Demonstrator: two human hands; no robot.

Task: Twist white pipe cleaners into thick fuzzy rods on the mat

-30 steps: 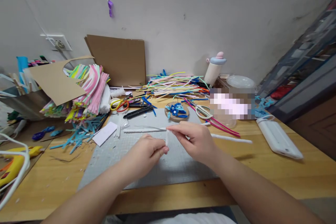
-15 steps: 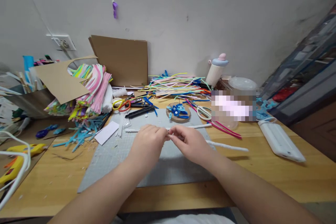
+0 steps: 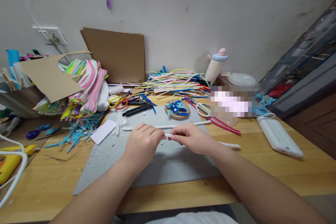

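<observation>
Over the grey cutting mat (image 3: pixel 147 175), both hands are closed on a white pipe cleaner (image 3: pixel 231 145). A short piece of it shows between the fingertips, and its free end sticks out beyond the right wrist. My left hand (image 3: pixel 143 143) wraps its fingers round it, hiding that part. With thumb and fingers, my right hand (image 3: pixel 191 138) pinches it a little to the right. Another white pipe cleaner (image 3: pixel 195 125) lies across the mat just behind the hands. Beyond it, a round wooden disc (image 3: pixel 170 114) carries a blue flower-like piece (image 3: pixel 176 107).
Behind lie scissors (image 3: pixel 203 109), a black pen-like tool (image 3: pixel 138 109) and a heap of coloured pipe cleaners (image 3: pixel 173 84). A white card (image 3: pixel 103 132) and light-blue scraps (image 3: pixel 76 131) are at left, with a yellow glue gun (image 3: pixel 13 164). A white power bank-like box (image 3: pixel 279 136) sits right.
The fingertips have parted slightly, so a short white length now shows between them. The pipe cleaner's right end has drawn in leftward. The view has shifted a little.
</observation>
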